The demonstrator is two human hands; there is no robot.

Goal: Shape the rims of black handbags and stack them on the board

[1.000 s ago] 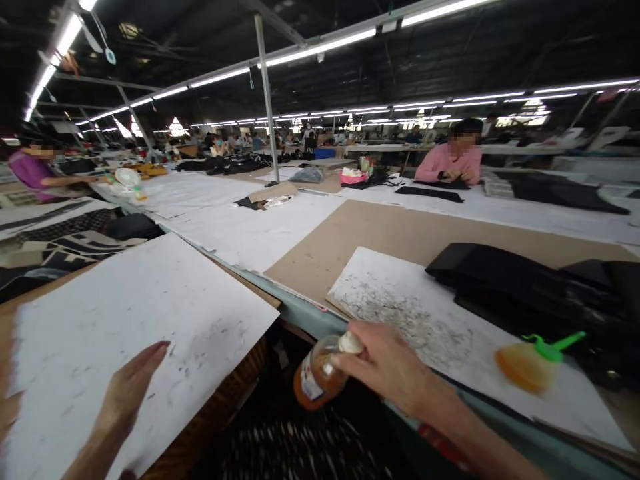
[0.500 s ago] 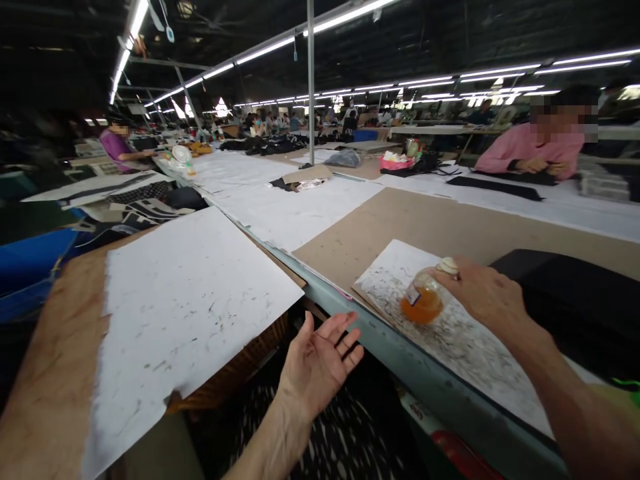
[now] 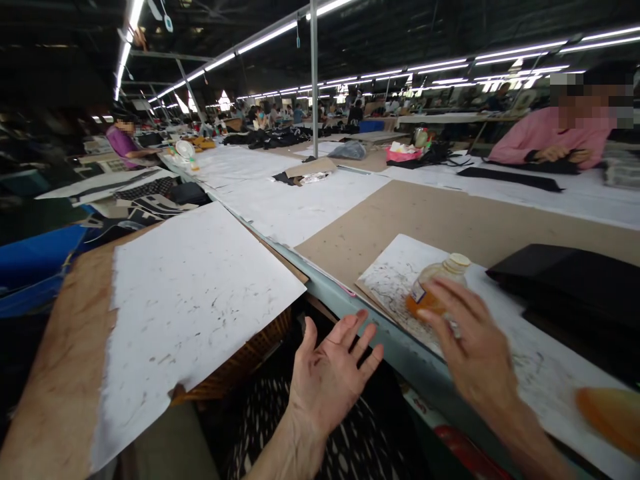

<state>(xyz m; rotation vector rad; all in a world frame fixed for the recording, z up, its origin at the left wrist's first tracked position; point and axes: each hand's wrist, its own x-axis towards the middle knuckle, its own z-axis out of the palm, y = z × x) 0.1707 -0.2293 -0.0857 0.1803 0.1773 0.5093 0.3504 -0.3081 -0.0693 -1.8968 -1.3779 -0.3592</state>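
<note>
A small clear bottle (image 3: 434,283) with orange liquid and a pale cap lies tilted on a marked white sheet (image 3: 520,360) on the right table. My right hand (image 3: 470,350) hovers just in front of the bottle, fingers spread and slightly blurred, holding nothing. My left hand (image 3: 333,373) is open, palm up, over the gap between the two tables, above dark patterned cloth. A large white sheet (image 3: 195,300) covers the brown board to its left.
A stack of black fabric (image 3: 565,280) lies behind the marked sheet. An orange brush (image 3: 607,417) rests at the right edge. A person in pink (image 3: 555,137) works across the table; another in purple (image 3: 125,141) sits far left. A metal pole (image 3: 315,73) stands mid-table.
My right hand carried the bottle up from below the table edge, set it on the marked sheet and let go. My left hand left the white sheet and turned palm up.
</note>
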